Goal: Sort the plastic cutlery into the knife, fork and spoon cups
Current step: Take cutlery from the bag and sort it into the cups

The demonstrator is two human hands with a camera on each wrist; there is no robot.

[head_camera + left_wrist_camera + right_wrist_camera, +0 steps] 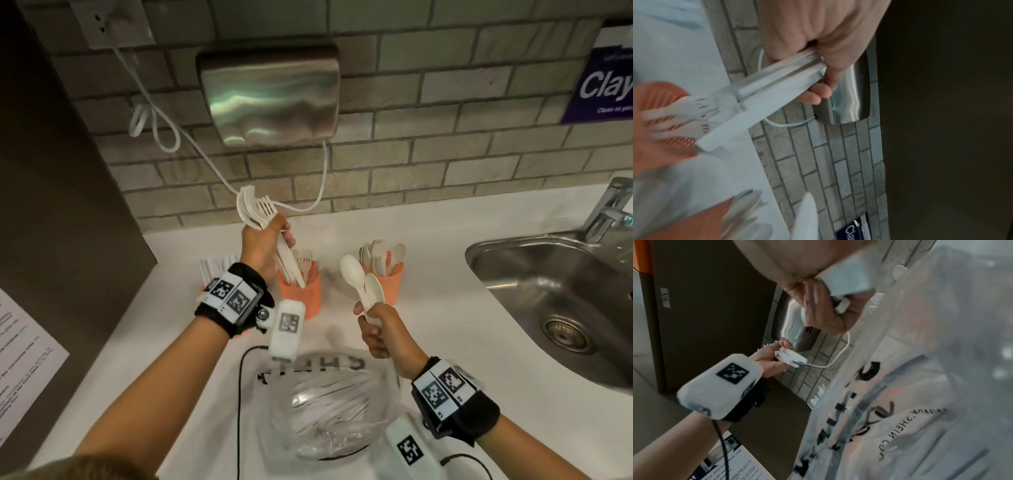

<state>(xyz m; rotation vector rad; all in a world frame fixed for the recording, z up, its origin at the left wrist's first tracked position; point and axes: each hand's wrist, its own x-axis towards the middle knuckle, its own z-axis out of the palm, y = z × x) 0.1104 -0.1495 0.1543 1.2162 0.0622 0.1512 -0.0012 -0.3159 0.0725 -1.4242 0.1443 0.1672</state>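
My left hand grips a bundle of white plastic forks, tines up. Their handles point down over the middle orange cup, which holds forks. In the left wrist view the left hand's fingers wrap the fork handles above that cup. My right hand holds two white spoons, bowls up, just in front of the orange spoon cup. A third orange cup with white handles stands at the left, mostly hidden behind my left wrist. In the right wrist view the right hand grips the spoon handles.
A clear plastic bag with more white cutlery lies on the white counter near me. A steel sink and tap are at the right. A steel box with a white cord hangs on the brick wall. A brown cabinet stands at the left.
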